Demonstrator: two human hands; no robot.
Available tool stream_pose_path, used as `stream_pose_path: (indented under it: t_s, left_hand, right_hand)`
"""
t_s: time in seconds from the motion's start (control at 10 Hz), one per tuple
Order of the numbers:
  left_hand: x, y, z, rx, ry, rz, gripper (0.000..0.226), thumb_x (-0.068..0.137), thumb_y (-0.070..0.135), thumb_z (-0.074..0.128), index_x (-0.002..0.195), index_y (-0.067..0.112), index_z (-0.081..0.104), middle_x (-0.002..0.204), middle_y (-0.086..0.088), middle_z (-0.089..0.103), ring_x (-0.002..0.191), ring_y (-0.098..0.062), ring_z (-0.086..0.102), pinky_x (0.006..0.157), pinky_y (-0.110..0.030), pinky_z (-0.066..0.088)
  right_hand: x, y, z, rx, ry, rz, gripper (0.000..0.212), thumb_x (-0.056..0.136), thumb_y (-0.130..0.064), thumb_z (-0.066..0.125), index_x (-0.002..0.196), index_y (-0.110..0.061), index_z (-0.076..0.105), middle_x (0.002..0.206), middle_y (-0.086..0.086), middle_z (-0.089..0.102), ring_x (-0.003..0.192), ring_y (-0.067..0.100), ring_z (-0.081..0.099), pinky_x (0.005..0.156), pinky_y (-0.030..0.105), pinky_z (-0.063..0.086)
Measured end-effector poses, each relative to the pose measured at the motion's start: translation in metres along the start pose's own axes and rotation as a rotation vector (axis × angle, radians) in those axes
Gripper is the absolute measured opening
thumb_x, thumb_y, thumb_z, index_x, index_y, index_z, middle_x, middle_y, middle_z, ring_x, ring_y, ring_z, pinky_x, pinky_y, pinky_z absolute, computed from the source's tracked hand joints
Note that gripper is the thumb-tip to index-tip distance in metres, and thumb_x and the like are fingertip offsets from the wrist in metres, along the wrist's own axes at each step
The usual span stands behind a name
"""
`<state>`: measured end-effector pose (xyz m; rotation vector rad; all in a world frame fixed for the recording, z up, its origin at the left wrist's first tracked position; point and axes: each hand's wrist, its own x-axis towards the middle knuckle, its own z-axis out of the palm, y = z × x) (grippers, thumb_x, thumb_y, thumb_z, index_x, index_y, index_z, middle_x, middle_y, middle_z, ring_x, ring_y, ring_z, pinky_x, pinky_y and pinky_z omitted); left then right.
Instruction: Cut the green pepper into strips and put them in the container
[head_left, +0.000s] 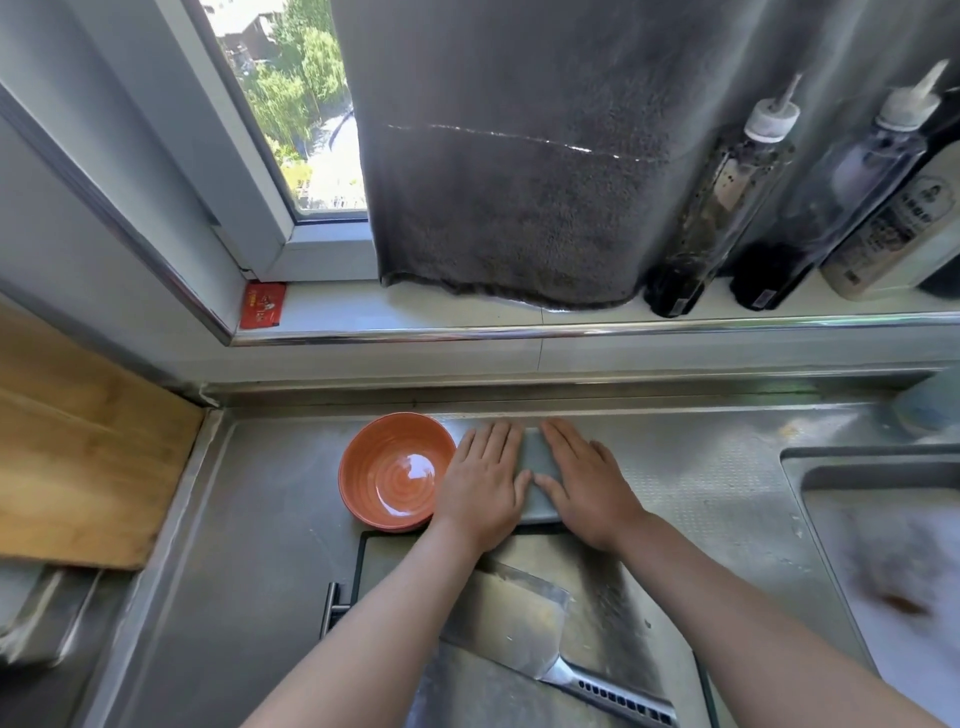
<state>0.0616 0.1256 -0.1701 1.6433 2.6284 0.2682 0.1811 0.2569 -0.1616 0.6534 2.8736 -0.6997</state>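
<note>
Fingers (496, 441) of left hand (480, 488) and right hand (587, 483) are lying straight, gripping nothing, with the bowl (363, 467) empty, cleaver (509, 623) idle, no pepper showing, all cutting pending.

Left hand (480, 480), right hand (584, 483): flat, fingers straight, side by side on a grey slab (540, 457), thumbs nearly meeting.
Orange bowl (389, 470): just left of the left fingers.
Cleaver (514, 618): behind the fingers, under the left forearm.
Grey towel (519, 182), bottles (727, 208): beyond the fingertips.
Sink (857, 457): well right of the right fingers.
</note>
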Motion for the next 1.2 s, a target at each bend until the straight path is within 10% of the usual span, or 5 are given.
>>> stream_pose_path:
  t_s: [0.2, 0.4, 0.5, 1.2]
  left_hand:
    - [0.003, -0.004, 0.001, -0.021, 0.015, 0.027, 0.060, 0.095, 0.041, 0.036, 0.142, 0.005, 0.048, 0.141, -0.012, 0.052, 0.133, -0.030, 0.046, 0.118, -0.040, 0.020]
    - [-0.013, -0.021, -0.001, 0.080, 0.005, 0.005, 0.063, 0.098, 0.042, 0.033, 0.147, 0.003, 0.042, 0.153, -0.013, 0.042, 0.145, -0.025, 0.034, 0.120, -0.047, 0.018]
    - [-0.017, -0.019, -0.001, 0.093, -0.032, -0.040, 0.062, 0.099, 0.039, 0.031, 0.147, 0.003, 0.043, 0.153, -0.013, 0.041, 0.146, -0.026, 0.032, 0.119, -0.049, 0.019]
    - [-0.030, -0.016, -0.016, 0.042, -0.109, -0.125, 0.073, 0.096, 0.052, 0.021, 0.152, 0.007, 0.035, 0.155, -0.012, 0.039, 0.146, -0.030, 0.031, 0.119, -0.044, 0.005]
  right_hand:
    - [0.001, 0.007, 0.009, 0.030, 0.021, 0.004, 0.086, 0.086, -0.066, 0.005, 0.161, -0.023, 0.010, 0.167, -0.007, 0.008, 0.153, 0.008, 0.009, 0.124, 0.043, 0.005]
    - [-0.003, 0.003, 0.009, 0.032, 0.035, 0.010, 0.074, 0.102, -0.052, 0.033, 0.161, -0.019, 0.004, 0.169, -0.002, -0.002, 0.153, 0.014, 0.012, 0.120, 0.036, 0.023]
    - [-0.002, 0.002, 0.011, -0.034, 0.029, 0.032, 0.081, 0.093, -0.062, 0.014, 0.161, -0.020, 0.004, 0.168, -0.001, 0.007, 0.153, 0.015, 0.015, 0.124, 0.041, 0.013]
    - [-0.018, -0.021, -0.010, 0.084, -0.002, 0.158, 0.081, 0.102, -0.048, 0.045, 0.161, -0.021, -0.004, 0.169, -0.004, -0.010, 0.152, 0.022, 0.020, 0.114, 0.042, 0.034]
